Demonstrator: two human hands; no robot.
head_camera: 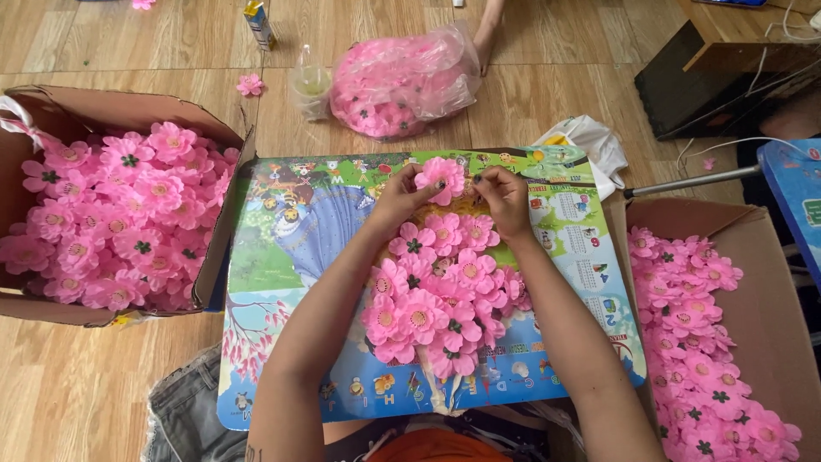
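Note:
My left hand [398,195] holds a pink fabric flower [440,174] up over the far part of a colourful picture board [291,257]. My right hand [505,198] is at the flower's right edge, its fingertips pinched on something small there that I cannot make out. Just below both hands a heap of pink flowers [440,295] lies on the board, some showing yellow centres and some green ones.
A cardboard box [128,107] full of pink flowers stands at the left, another box of flowers [761,291] at the right. Beyond the board lie a clear bag of flowers [398,81], a plastic cup [310,84] and a white bag [590,141]. Another person's foot [489,26] shows at the top.

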